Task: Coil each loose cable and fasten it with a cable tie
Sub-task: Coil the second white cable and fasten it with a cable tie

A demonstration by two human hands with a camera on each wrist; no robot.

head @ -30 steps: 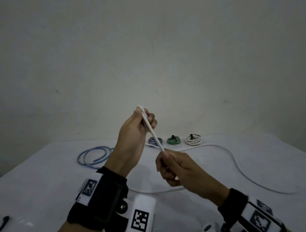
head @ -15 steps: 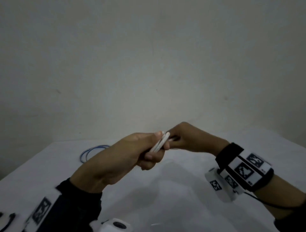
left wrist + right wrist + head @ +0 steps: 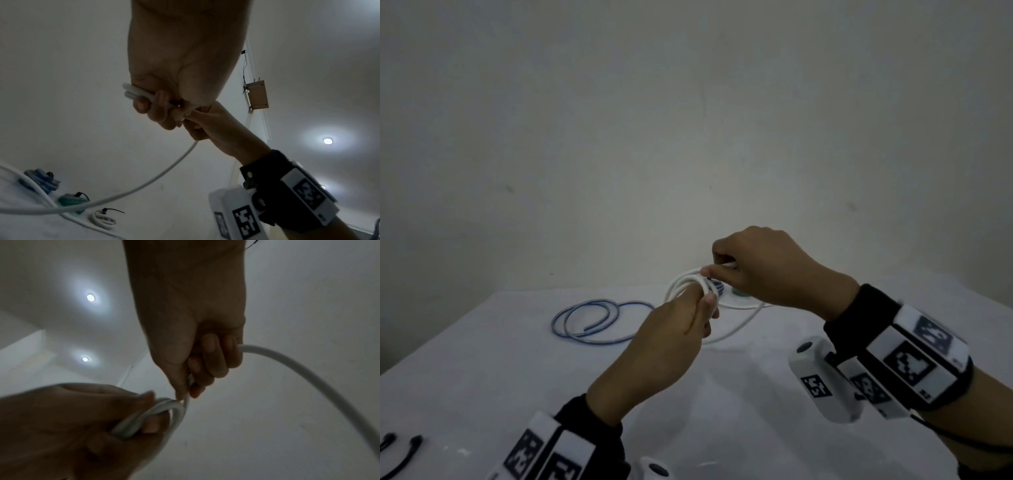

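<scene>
Two hands on one white cable, held above the bench.

Left hand point(image 3: 678, 329) grips a small bundle of white cable point(image 3: 690, 281) loops, fingers point(image 3: 162, 104) curled round them; right hand point(image 3: 763, 270) pinches the same cable just beside the loops, its other fingers curled over the strand. Loose remainder of the cable trails down onto the white-covered bench point(image 3: 482, 377). On the bench: one loose blue cable point(image 3: 599, 322) in open rings, left of the hands; three small tied coils near the far edge, blue coil point(image 3: 41, 180), green coil point(image 3: 71, 200), white coil point(image 3: 101, 219); black cable ties point(image 3: 404, 452) at the near left corner.
</scene>
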